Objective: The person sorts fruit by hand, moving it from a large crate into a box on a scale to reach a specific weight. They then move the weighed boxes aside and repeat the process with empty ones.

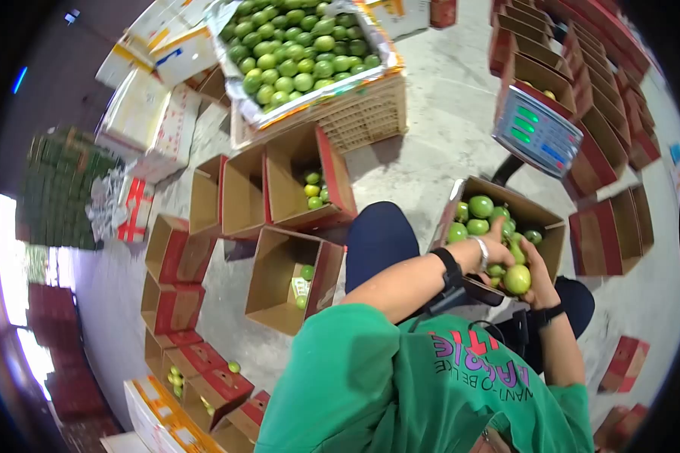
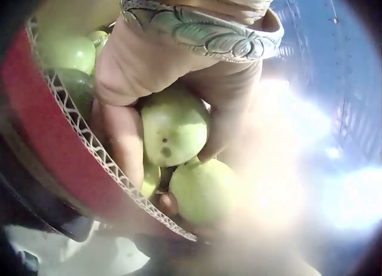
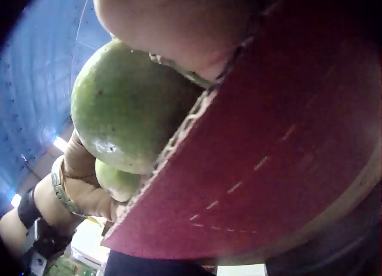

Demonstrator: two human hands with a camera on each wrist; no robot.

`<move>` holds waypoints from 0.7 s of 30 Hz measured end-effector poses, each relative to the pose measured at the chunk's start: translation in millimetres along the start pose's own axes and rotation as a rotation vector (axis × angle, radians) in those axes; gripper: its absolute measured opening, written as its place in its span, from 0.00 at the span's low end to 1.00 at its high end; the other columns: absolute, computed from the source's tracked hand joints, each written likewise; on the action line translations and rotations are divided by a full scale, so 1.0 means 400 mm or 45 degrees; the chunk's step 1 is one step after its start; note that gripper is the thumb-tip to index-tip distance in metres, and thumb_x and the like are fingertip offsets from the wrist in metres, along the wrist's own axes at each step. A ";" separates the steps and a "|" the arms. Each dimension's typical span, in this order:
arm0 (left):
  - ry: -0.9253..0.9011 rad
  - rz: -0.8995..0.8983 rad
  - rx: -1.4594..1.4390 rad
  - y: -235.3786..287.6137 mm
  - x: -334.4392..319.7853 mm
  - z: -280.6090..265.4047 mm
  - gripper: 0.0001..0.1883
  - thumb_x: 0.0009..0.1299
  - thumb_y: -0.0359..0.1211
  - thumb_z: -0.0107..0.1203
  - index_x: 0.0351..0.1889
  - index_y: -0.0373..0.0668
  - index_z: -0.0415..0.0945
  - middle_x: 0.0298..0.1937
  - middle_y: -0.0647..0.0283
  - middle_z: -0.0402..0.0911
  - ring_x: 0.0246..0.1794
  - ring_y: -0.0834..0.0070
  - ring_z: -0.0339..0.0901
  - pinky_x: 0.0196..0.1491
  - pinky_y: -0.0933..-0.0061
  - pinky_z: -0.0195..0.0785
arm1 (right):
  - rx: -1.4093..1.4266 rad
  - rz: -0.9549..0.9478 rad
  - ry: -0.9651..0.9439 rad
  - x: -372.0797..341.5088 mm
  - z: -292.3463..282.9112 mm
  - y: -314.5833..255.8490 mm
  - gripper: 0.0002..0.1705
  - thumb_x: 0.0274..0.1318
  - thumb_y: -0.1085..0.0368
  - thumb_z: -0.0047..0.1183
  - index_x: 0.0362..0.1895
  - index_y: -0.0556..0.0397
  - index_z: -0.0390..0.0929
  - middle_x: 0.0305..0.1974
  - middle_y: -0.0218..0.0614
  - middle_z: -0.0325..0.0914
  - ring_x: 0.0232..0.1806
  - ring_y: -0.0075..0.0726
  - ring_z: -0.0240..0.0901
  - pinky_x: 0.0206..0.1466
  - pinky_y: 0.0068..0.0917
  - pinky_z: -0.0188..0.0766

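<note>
An open cardboard box (image 1: 549,226) of round green fruits (image 1: 480,205) stands in front of the person, and both hands are inside it. My left hand (image 1: 494,246), with a silver bracelet at its wrist, reaches in from above. In the left wrist view its thumb and fingers grip a pale green fruit (image 2: 174,128), and another fruit (image 2: 203,191) lies right below. Beside it my right hand (image 1: 539,276) curls round a yellow-green fruit (image 1: 517,279) at the near edge. In the right wrist view a large green fruit (image 3: 128,106) sits against this hand, partly hidden by the red box wall (image 3: 256,145).
A scale display (image 1: 538,132) with green digits stands behind the box. A lined crate (image 1: 370,109) heaped with green fruits is at the back. Open cartons (image 1: 283,291), some with a few fruits, line the left side; rows of cartons (image 1: 608,234) stand at the right.
</note>
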State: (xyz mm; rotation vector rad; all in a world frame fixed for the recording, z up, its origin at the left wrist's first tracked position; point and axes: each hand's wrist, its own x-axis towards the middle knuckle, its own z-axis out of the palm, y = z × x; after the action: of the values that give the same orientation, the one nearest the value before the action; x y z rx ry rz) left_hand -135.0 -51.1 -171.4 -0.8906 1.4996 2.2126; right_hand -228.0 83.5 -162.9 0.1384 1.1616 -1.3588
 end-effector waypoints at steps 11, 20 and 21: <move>0.610 1.039 0.380 0.082 -0.479 -0.324 0.59 0.44 0.30 0.62 0.70 0.47 0.30 0.61 0.51 0.58 0.62 0.58 0.61 0.64 0.66 0.56 | -0.455 -0.525 -0.691 0.034 0.566 -0.049 0.28 0.60 0.57 0.50 0.61 0.57 0.63 0.51 0.37 0.72 0.51 0.29 0.71 0.53 0.27 0.70; 0.864 0.345 -1.111 -0.262 -0.603 -0.966 0.26 0.60 0.35 0.50 0.59 0.55 0.61 0.58 0.57 0.68 0.56 0.51 0.68 0.45 0.39 0.70 | -0.608 0.309 -0.829 0.426 1.018 0.191 0.27 0.61 0.40 0.41 0.50 0.47 0.71 0.43 0.33 0.76 0.40 0.32 0.74 0.32 0.27 0.72; 1.114 0.167 -0.982 -0.252 -0.588 -0.953 0.28 0.59 0.36 0.51 0.61 0.55 0.60 0.58 0.56 0.68 0.56 0.51 0.68 0.43 0.40 0.69 | -0.635 0.258 -0.859 0.450 0.990 0.196 0.28 0.61 0.39 0.41 0.51 0.47 0.70 0.42 0.31 0.76 0.40 0.31 0.73 0.33 0.26 0.70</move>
State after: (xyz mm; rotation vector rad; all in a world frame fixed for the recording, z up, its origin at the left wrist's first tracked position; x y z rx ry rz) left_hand 220.1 -341.6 -186.5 -2.2712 0.9049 2.6896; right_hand 18.2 -282.6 -140.5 -0.5134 0.8409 -0.8005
